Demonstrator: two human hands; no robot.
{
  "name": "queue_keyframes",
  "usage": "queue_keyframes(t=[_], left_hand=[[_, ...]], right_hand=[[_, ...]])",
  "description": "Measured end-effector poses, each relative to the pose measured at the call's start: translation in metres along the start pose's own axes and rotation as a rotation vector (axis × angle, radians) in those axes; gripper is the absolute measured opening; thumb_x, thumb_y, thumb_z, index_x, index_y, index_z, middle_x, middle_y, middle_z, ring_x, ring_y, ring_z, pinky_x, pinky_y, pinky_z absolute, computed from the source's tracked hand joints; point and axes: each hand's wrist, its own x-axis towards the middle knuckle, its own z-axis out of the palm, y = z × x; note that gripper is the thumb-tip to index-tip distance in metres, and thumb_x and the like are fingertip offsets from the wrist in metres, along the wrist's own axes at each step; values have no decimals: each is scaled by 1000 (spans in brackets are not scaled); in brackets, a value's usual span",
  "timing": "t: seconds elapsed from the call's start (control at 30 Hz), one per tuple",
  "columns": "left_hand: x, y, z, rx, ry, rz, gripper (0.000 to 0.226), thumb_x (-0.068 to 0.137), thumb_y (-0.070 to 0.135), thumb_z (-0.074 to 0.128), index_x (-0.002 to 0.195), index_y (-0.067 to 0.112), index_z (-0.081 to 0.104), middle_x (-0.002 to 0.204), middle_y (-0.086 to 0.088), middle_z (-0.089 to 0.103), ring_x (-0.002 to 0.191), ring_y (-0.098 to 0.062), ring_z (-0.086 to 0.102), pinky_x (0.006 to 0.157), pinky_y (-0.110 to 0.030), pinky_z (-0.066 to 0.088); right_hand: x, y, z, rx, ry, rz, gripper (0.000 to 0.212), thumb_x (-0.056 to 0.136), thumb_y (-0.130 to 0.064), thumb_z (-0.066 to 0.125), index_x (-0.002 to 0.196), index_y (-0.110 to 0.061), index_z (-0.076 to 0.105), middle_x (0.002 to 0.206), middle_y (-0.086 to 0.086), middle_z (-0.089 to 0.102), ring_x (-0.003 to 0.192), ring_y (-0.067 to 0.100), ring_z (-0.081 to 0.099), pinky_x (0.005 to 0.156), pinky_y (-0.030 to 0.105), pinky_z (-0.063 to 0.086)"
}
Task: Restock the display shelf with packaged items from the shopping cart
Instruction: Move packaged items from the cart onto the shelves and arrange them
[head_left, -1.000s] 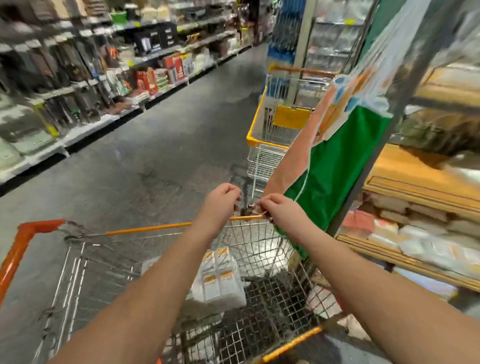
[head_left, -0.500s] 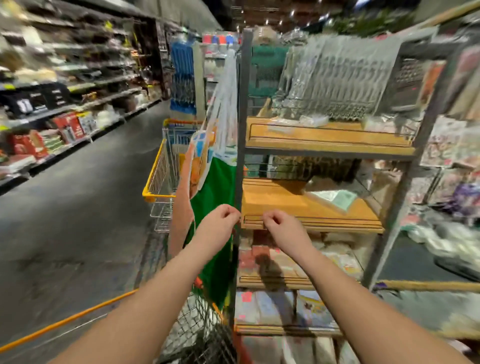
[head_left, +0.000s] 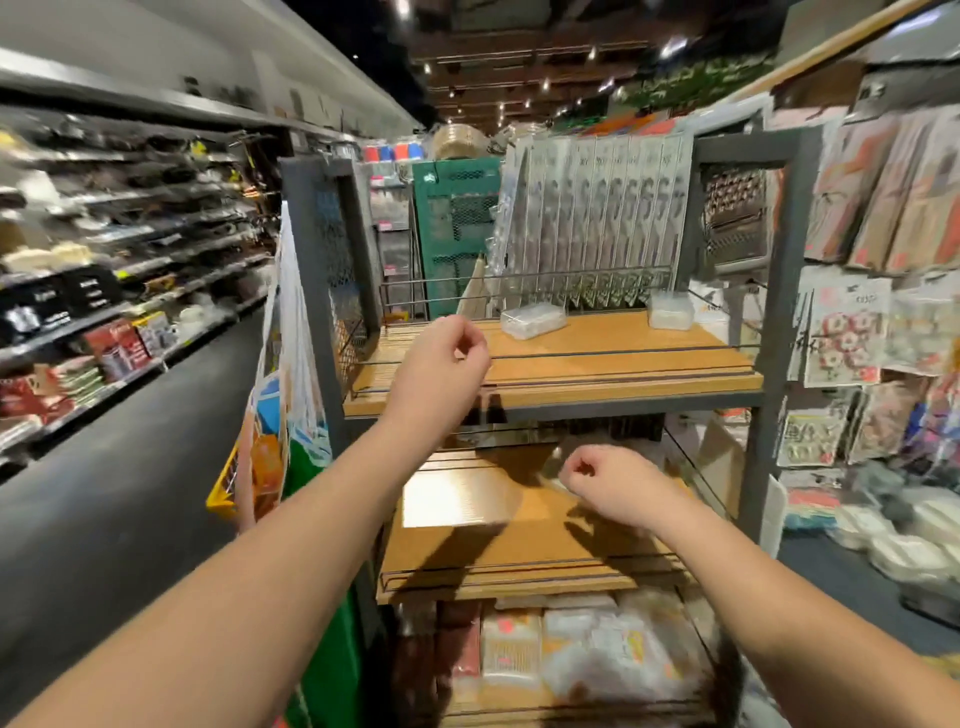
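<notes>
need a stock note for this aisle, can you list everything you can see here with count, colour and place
display shelf: one, grey metal frame with wooden boards, straight ahead
clear boxes: two, see-through, on the top board
long hanging packets: a row, silvery clear, count unclear, behind the top board's rail
flat packets: several, white and pink, blurred, on the lowest visible board
banner: one, white, orange, blue and green, on the shelf's left side
yellow cart: one, mostly hidden behind the banner
green mesh rack: one, behind the shelf
wall shelving: long run of mixed goods, far left
patterned packets: many, hanging at right
left hand: fingers curled, empty, before the top board
right hand: fingers curled, empty, over the middle board
</notes>
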Motion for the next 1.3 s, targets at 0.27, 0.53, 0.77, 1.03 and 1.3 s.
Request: queue_keyframes(t=[0.27,0.53,0.77,1.03,1.3], left_hand=[[111,-12,24,533,-253,-313,64,84,48,63,137,16,45,139,-15,45,122,-36,48,102,-48,44],[135,-33,41,568,-477,-505,97,77,47,76,152,14,23,152,-13,36,134,-35,40,108,-49,39],[136,-51,36,609,-416,-432,93,67,57,76,142,18,37,135,-9,52,120,-32,51,100,-49,46],[74,-10,-35,-852,-149,-471,49,92,45,56,133,19,49,124,-12,58,103,-28,60,85,-37,54],[-36,-58,-107,-1312,-149,-633,53,90,49,47,125,11,60,126,-21,63,120,-37,57,107,-49,37]], right_hand=[[47,-72,-116,36,266,-281,31,97,-38,47,85,-20,68,83,-6,69,77,13,62,58,22,42],[183,-62,-113,-381,-55,-75,80,90,-57,54,154,-20,23,155,14,30,136,37,38,110,50,36],[192,-63,-103,-350,-63,-42,76,88,-48,57,151,-16,28,147,13,39,115,31,54,91,42,49],[105,-92,-133,1028,-37,-37,41,95,-47,42,123,-21,54,113,11,63,96,23,61,83,38,49],[-5,-156,-44,1571,-203,-53,44,94,-45,34,115,-18,63,112,10,72,98,25,66,81,37,49]])
